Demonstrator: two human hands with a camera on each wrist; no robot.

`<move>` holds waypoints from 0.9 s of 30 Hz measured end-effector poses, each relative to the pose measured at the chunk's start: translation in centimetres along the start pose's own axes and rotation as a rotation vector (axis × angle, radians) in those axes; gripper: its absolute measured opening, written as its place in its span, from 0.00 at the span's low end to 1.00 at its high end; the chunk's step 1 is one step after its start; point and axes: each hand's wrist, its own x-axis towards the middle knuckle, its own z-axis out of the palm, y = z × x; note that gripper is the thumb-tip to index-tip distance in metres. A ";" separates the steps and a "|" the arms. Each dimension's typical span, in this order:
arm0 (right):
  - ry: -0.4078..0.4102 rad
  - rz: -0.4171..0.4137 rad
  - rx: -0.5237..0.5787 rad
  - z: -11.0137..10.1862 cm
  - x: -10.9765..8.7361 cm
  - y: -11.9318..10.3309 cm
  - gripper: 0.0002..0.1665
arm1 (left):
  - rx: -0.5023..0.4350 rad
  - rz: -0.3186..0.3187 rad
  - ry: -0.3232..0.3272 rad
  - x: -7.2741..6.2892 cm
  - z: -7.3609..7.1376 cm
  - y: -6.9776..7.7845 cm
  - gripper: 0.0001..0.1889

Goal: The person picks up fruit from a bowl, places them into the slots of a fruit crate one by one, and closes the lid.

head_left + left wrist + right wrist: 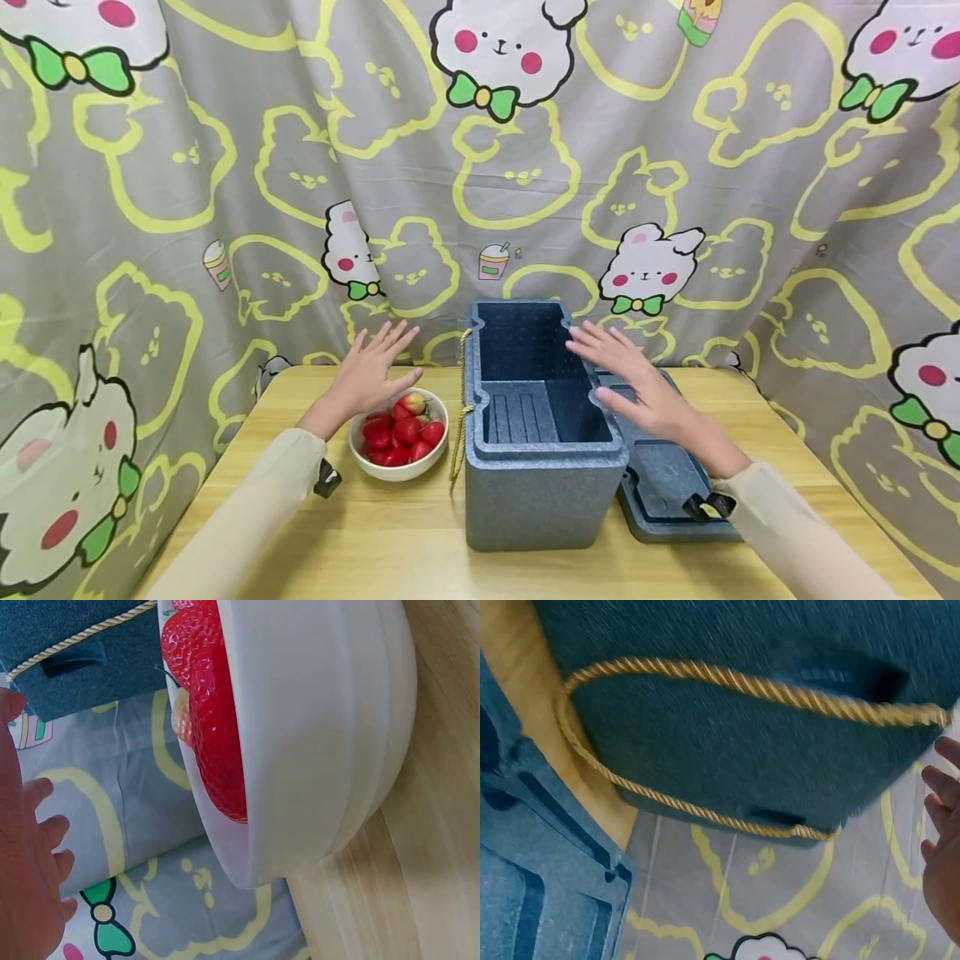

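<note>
My left hand (pixel 369 372) hovers with spread fingers over the back left of a white bowl (pixel 322 735) full of red strawberries (pixel 407 431). Nothing is in that hand. In the middle of the table stands a dark blue-grey foam box (pixel 540 504) without its lid; the part of its inside that shows holds nothing. My right hand (pixel 637 379), fingers straight and apart, is raised by the box's right rim and holds nothing. The right wrist view shows the hand (pixel 946 832) beside the box wall, where a gold rope (pixel 697 671) hangs.
The matching foam lid (pixel 667 479) lies on the wooden table (pixel 375 542) right of the box, partly under my right forearm. A second gold rope (pixel 459 442) hangs between box and bowl. Behind the table hangs a patterned grey curtain (pixel 420 183).
</note>
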 end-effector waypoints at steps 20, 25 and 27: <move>-0.044 -0.018 0.119 3.3 1.1 1.3 0.22 | -0.089 0.067 -0.057 -0.7 1.0 0.1 0.35; -0.045 0.002 0.087 3.4 1.5 1.4 0.20 | -0.043 0.201 0.035 -0.9 1.3 0.6 0.28; -0.042 0.008 0.084 3.4 1.5 1.4 0.20 | -0.031 0.256 0.058 -1.1 1.4 0.9 0.26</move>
